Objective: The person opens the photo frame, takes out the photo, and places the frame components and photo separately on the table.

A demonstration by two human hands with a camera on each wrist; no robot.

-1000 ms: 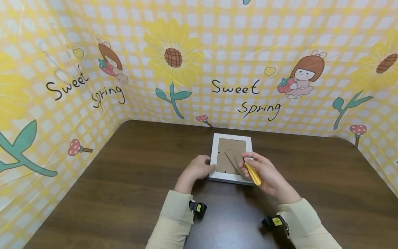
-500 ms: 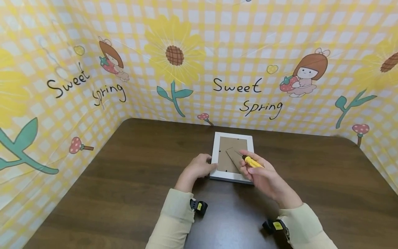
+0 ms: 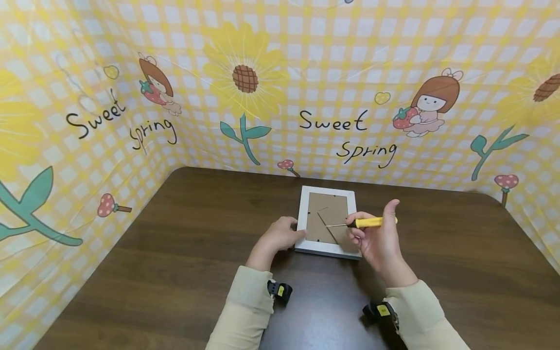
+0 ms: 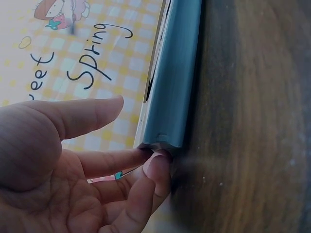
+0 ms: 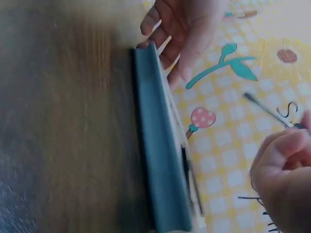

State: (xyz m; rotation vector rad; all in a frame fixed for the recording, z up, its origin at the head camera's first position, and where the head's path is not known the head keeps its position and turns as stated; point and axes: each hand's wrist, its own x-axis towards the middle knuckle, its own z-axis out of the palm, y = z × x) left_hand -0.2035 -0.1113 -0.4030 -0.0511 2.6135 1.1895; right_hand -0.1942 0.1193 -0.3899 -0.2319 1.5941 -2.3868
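A picture frame point(image 3: 329, 249) with a white border lies back side up on the table, its brown backing board point(image 3: 316, 204) showing. On that board is a slanted, narrow stand leg or flap point(image 3: 329, 226); how far it is raised I cannot tell. My left hand point(image 3: 278, 235) rests against the frame's left edge, its fingertips touching the near corner in the left wrist view, thumb stretched out above. My right hand point(image 3: 380, 245) holds a screwdriver point(image 3: 369, 222) with a yellow handle, thumb raised off it. The shaft points left above the board; its contact there I cannot tell.
The dark wooden table point(image 3: 188, 243) extends around the frame on all sides. Behind and to the left hangs a yellow checked cloth point(image 3: 271, 63) with flowers and lettering. A black strap device point(image 3: 280, 290) sits on each wrist.
The screwdriver has turned in my right hand: its handle pointed toward me at first, and now it lies nearly level with the shaft to the left. My left hand stays at the frame.
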